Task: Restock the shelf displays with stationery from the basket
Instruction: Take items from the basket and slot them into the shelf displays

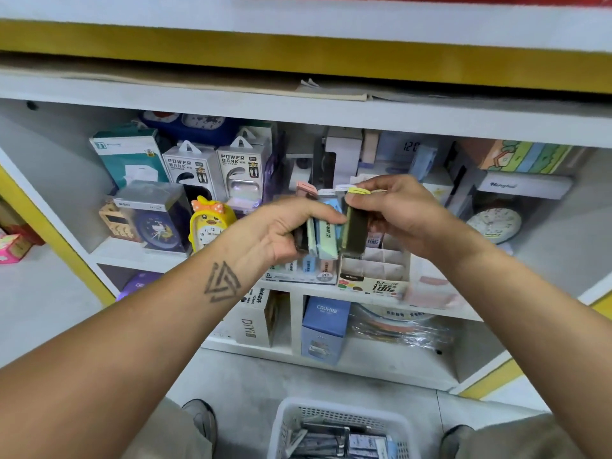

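A fanned bunch of slim pastel stationery packs (pixel 323 226) is held upright in front of the middle shelf, between both of the person's hands. The left hand (pixel 281 231) grips the bunch from the left, fingers curled round its lower half. The right hand (pixel 402 213) pinches a darker, yellow-topped pack (pixel 356 226) at the right edge of the bunch, thumb and forefinger closed near its top. Directly beyond and below the hands, on the shelf edge, stand a display box marked 2B (pixel 306 271) with pastel packs in it and, just to its right, a white divided display box (pixel 376 273). To the left on the same shelf sit a yellow duck-shaped clock (pixel 208 223), a boxed blue clock (pixel 155 217) and two power bank boxes (pixel 215 167); a pale round clock (pixel 493 225) stands to the right. On the shelf below are a white box (pixel 256 321) and a blue box (pixel 324 327). Nearest the camera, on the floor between the person's shoes, a white plastic basket (pixel 288 422) holds more packs.
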A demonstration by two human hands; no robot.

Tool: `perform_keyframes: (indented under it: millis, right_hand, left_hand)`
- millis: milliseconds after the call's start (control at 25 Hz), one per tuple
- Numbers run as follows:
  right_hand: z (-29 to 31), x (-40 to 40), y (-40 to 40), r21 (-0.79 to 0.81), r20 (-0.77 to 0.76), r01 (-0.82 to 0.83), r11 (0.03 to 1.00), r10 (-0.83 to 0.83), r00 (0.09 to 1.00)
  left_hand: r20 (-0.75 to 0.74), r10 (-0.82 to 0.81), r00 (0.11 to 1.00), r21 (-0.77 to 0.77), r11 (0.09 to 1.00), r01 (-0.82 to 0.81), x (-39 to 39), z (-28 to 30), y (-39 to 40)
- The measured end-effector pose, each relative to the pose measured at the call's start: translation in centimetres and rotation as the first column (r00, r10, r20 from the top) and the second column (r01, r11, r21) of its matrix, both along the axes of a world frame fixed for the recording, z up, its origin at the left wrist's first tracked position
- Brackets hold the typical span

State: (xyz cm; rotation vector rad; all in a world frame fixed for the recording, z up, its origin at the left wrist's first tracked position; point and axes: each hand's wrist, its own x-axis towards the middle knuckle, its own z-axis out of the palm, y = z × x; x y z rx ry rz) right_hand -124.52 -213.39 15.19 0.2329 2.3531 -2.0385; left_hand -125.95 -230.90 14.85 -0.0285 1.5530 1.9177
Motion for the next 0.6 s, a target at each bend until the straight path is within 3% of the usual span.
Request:
perform_keyframes:
  millis: [120,280,480,600]
  right_hand:
    - [0.0,0.3,1.8,-0.059,0.004,0.024,0.998,-0.024,1.0]
    - [-0.3,0.4,3.4,0.006,0.01,0.01,1.0,-0.01,1.0]
    - [-0.1,0.4,6.0,0.362,-0.093,0.138,0.922,-0.112,0.989]
    - [0.0,0.6,6.4,0.483,-0.088,0.08,0.872,-0.043,0.995]
  left_hand:
    - [0.017,-0.013,1.0,0.017,1.0,0.013,-0.1,-0.3,1.4]
    - [0.029,0.05,0.998,-0.064,0.997,-0.048,-0.3,-0.4,2.4]
    - [0.02,0.096,0.995,-0.074,0.993,-0.094,-1.3,-0.4,2.1]
    - [0.017,0.141,0.99,-0.115,0.984,-0.138,-1.6,-0.6,1.2]
